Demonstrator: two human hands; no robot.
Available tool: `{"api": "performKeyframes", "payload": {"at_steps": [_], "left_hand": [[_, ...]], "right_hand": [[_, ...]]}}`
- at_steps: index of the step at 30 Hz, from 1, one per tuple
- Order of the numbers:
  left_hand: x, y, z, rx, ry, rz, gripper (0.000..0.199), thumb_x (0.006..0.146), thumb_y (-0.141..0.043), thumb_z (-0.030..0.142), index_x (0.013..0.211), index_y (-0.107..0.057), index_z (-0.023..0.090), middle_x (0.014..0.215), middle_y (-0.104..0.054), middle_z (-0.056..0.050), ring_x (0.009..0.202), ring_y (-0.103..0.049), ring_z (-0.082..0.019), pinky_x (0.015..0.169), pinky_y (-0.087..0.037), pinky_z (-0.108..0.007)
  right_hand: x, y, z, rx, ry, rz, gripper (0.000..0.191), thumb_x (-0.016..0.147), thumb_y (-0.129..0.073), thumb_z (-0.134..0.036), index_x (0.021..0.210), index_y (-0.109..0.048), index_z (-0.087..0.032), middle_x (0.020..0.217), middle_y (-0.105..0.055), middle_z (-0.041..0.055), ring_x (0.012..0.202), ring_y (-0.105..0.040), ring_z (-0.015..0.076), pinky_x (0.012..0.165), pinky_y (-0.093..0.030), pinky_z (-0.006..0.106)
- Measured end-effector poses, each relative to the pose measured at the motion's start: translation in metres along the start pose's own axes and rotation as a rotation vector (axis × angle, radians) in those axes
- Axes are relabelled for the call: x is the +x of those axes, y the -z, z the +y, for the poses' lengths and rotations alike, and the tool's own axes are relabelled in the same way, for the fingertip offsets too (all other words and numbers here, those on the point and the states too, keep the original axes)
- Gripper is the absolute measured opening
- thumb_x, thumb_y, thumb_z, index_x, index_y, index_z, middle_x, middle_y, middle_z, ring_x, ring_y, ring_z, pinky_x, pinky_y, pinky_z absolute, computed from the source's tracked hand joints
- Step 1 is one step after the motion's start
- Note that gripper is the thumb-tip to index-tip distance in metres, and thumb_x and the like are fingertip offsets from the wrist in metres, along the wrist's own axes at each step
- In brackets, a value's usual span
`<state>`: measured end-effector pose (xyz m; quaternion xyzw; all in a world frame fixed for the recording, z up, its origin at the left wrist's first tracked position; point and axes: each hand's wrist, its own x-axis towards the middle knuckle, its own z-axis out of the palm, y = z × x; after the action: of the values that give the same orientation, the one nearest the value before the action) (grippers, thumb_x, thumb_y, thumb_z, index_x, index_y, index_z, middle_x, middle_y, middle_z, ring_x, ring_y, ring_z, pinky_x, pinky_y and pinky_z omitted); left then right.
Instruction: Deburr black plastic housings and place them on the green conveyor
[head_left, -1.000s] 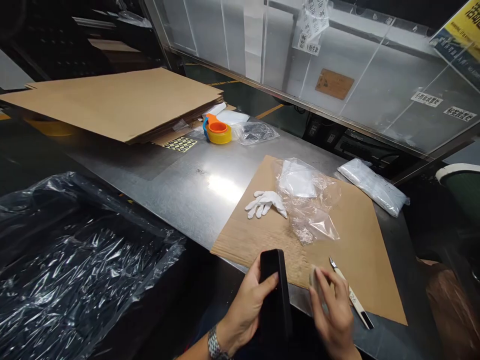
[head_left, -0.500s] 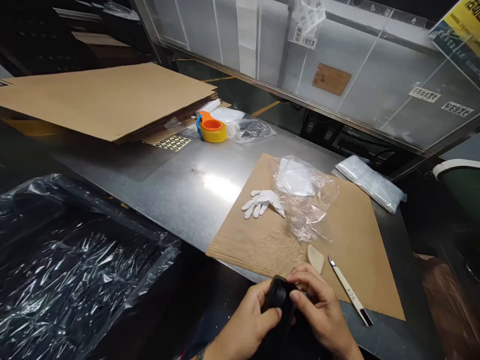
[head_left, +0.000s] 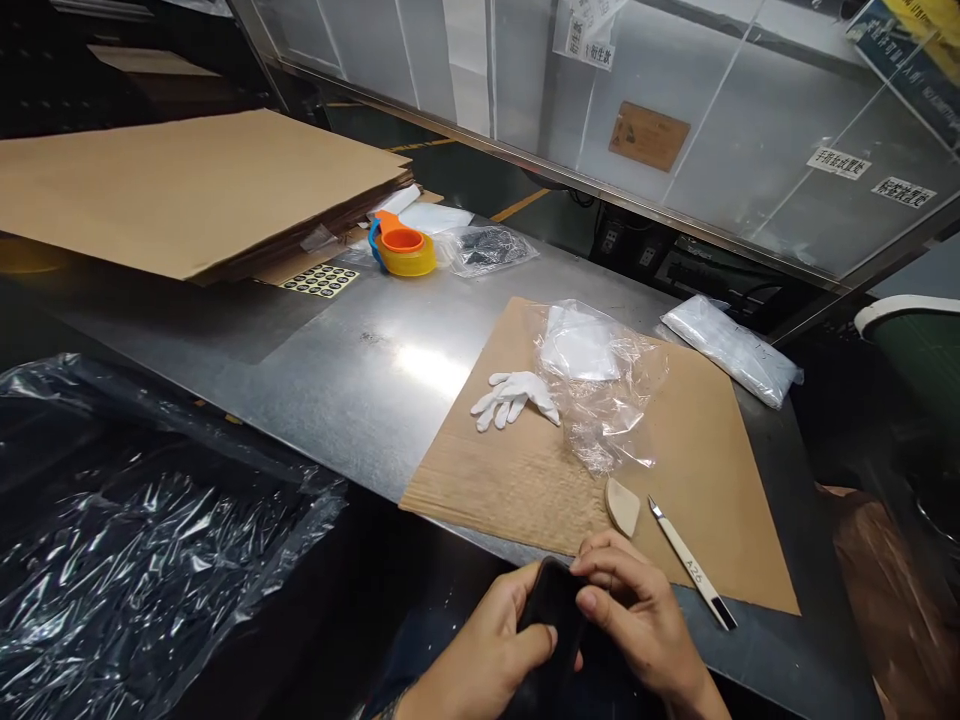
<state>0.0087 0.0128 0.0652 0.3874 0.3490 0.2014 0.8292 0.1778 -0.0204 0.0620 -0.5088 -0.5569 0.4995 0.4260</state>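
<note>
A dark, smooth black object point(head_left: 551, 605) is held between my hands at the table's front edge; its kind does not show against the dark background. My left hand point(head_left: 499, 640) grips its left side, thumb pressed on its face. At its upper right edge, my right hand point(head_left: 634, 610) pinches it with thumb and fingers. Just beyond the right fingers lies a beige wedge-shaped pad point(head_left: 622, 507) on a cardboard sheet point(head_left: 480, 490). To its right rests a cream craft knife point(head_left: 690, 560) marked A26. A white glove point(head_left: 514, 398) lies farther back.
A crumpled clear bag point(head_left: 611, 400) lies on the cardboard. Behind stand a tape roll on an orange holder point(head_left: 405, 245) and a bagged dark item point(head_left: 487, 250). Stacked cardboard point(head_left: 202, 190) is at left, a wrapped packet point(head_left: 731, 350) at right. Black plastic sheeting point(head_left: 150, 560) fills the lower left.
The view has shifted slightly, so the table things sit a little farther left and higher. Both hands keep their hold on the black object, which has turned slightly.
</note>
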Motion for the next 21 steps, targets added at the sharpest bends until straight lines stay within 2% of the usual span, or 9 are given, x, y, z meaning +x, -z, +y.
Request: {"api": "performKeyframes", "payload": {"at_steps": [3,5,8,10,12,14,17,19,21], "left_hand": [[0.002,-0.002,-0.001,-0.037,0.018,0.008,0.016,0.068,-0.054,0.009,0.081,-0.060,0.015,0.067,-0.062,-0.002,0.067,-0.056,-0.015,0.063,-0.041,-0.024],[0.003,-0.002,-0.003,-0.082,0.054,0.015,0.016,0.068,-0.057,0.010,0.082,-0.061,0.015,0.065,-0.063,-0.001,0.064,-0.055,-0.013,0.060,-0.040,-0.022],[0.007,0.001,-0.004,-0.311,0.212,0.037,0.019,0.073,-0.063,0.027,0.088,-0.062,0.014,0.066,-0.066,-0.003,0.058,-0.058,-0.013,0.056,-0.041,-0.021],[0.009,0.006,-0.004,-0.559,0.303,0.037,0.033,0.077,-0.060,0.044,0.092,-0.063,0.015,0.073,-0.068,-0.005,0.060,-0.063,-0.017,0.058,-0.046,-0.026],[0.013,0.012,-0.003,-0.770,0.287,0.011,0.039,0.079,-0.055,0.051,0.099,-0.062,0.018,0.079,-0.069,-0.005,0.067,-0.067,-0.022,0.068,-0.050,-0.034],[0.018,0.016,-0.003,-0.902,0.223,-0.021,0.038,0.081,-0.054,0.050,0.103,-0.062,0.020,0.081,-0.070,-0.005,0.073,-0.068,-0.022,0.077,-0.050,-0.038],[0.025,0.017,-0.004,-1.001,0.214,-0.005,0.045,0.082,-0.051,0.054,0.097,-0.063,0.014,0.080,-0.069,-0.007,0.077,-0.067,-0.021,0.079,-0.050,-0.035],[0.028,0.015,-0.003,-1.017,0.194,0.038,0.049,0.082,-0.049,0.056,0.097,-0.062,0.011,0.079,-0.067,-0.008,0.081,-0.067,-0.023,0.077,-0.051,-0.034],[0.030,0.014,-0.001,-0.987,0.145,0.110,0.050,0.083,-0.046,0.055,0.105,-0.059,0.012,0.077,-0.065,-0.007,0.076,-0.066,-0.022,0.071,-0.053,-0.033]], "right_hand": [[0.000,-0.002,0.000,-0.030,0.004,0.005,0.010,0.083,-0.059,-0.029,0.082,-0.062,-0.020,0.085,-0.053,0.0026,0.072,-0.054,0.0112,0.062,-0.046,0.022],[0.000,-0.003,0.004,-0.050,0.009,0.036,0.015,0.083,-0.058,-0.031,0.075,-0.058,-0.019,0.082,-0.054,0.0023,0.072,-0.055,0.0119,0.061,-0.046,0.022],[-0.007,0.006,0.018,-0.128,-0.034,0.245,0.021,0.089,-0.047,-0.038,0.083,-0.055,-0.019,0.080,-0.057,0.0021,0.067,-0.057,0.0125,0.062,-0.048,0.025],[-0.015,0.023,0.032,-0.425,-0.086,0.472,0.027,0.092,-0.038,-0.041,0.093,-0.054,-0.020,0.084,-0.059,0.0040,0.071,-0.058,0.0149,0.067,-0.049,0.029],[-0.024,0.046,0.048,-0.848,-0.136,0.627,0.034,0.091,-0.036,-0.046,0.100,-0.055,-0.019,0.094,-0.059,0.0089,0.085,-0.056,0.0218,0.075,-0.047,0.037],[-0.032,0.068,0.063,-1.071,-0.187,0.653,0.043,0.086,-0.038,-0.054,0.097,-0.057,-0.017,0.093,-0.058,0.0137,0.089,-0.052,0.0291,0.076,-0.043,0.045],[-0.039,0.089,0.080,-1.132,-0.240,0.602,0.047,0.084,-0.034,-0.060,0.078,-0.056,-0.020,0.077,-0.055,0.0122,0.078,-0.051,0.0303,0.068,-0.042,0.045],[-0.042,0.093,0.084,-1.126,-0.264,0.612,0.047,0.086,-0.028,-0.059,0.073,-0.052,-0.021,0.075,-0.055,0.0118,0.074,-0.052,0.0292,0.064,-0.043,0.043],[-0.046,0.088,0.079,-1.104,-0.296,0.665,0.045,0.089,-0.024,-0.055,0.082,-0.051,-0.020,0.078,-0.058,0.0118,0.071,-0.056,0.0267,0.060,-0.044,0.038]]}}
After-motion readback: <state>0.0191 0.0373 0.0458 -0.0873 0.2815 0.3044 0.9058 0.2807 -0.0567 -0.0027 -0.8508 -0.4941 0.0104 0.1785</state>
